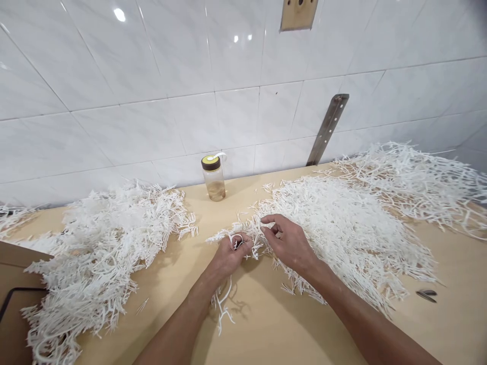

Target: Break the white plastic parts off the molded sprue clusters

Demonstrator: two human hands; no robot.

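My left hand [233, 252] is closed around a white branched plastic stem [223, 304], whose twigs hang below the wrist and poke out above the fingers. To its right, my right hand [291, 241] is at the near-left edge of a heap of small white branched pieces [342, 218]. Its thumb and index finger are curved with a gap between the tips, and I see nothing held there. The other fingers of that hand are partly hidden. Loose white bits lie on the table between and beyond both hands.
Another white heap [114, 228] covers the left of the wooden table [266, 329], beside a brown box [19, 289]. Longer white branches [422, 182] lie at the far right. A lidded bottle [215, 180] and a metal strip [327, 129] stand by the tiled wall. Small dark objects [426, 295] lie right.
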